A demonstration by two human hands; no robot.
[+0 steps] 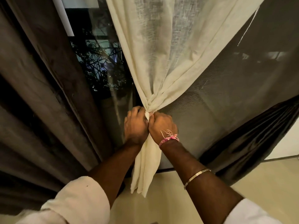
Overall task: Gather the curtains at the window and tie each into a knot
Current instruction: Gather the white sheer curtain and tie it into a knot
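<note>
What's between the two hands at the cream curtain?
In the head view, only the gathered neck of the cream curtain: left hand and right hand grip it from either side.

Dim, warm indoor light; dark window glass point(100, 65) with faint reflections; wide-angle bending at edges; slight motion blur.

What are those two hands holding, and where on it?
Both the left hand and right hand grip the cream curtain at its gathered, bunched waist.
</note>
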